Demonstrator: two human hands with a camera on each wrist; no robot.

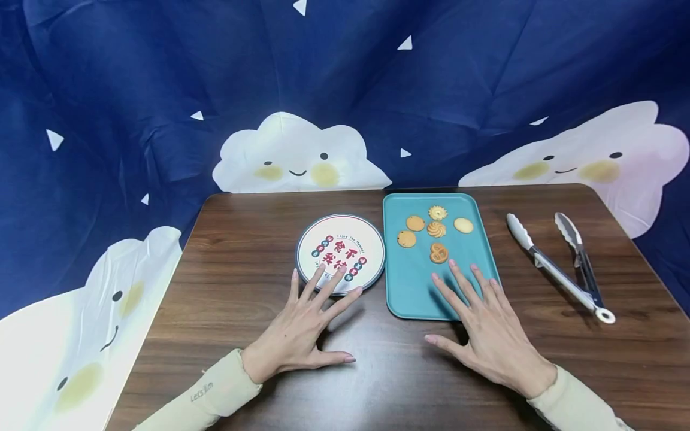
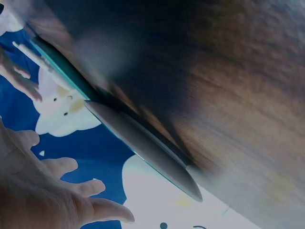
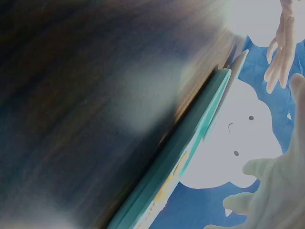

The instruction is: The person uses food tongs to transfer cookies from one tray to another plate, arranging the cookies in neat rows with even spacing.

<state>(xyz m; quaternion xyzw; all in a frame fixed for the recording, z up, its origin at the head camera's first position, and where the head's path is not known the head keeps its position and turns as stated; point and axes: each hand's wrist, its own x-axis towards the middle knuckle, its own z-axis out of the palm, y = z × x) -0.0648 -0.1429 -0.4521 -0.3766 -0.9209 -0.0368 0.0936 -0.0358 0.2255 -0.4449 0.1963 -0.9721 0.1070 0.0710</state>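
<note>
My left hand (image 1: 302,332) is spread above the table, its fingertips over the near edge of a white plate (image 1: 356,230) with a blue rim and red characters. It holds nothing. My right hand (image 1: 493,332), fingers also spread and holding nothing, hovers over the near right corner of a teal tray (image 1: 404,293). Several cookies lie on the tray's far half, among them a pretzel-shaped cookie (image 1: 439,253) nearest that hand, a swirl cookie (image 1: 436,229) and a plain oval cookie (image 1: 463,225). Both wrist views show a gap between hand and table.
Metal tongs (image 1: 560,281) with dark handles lie spread apart on the wooden table (image 1: 232,251), right of the tray. The plate sits close beside the tray's left edge. A blue curtain (image 1: 323,60) with white clouds hangs behind the table.
</note>
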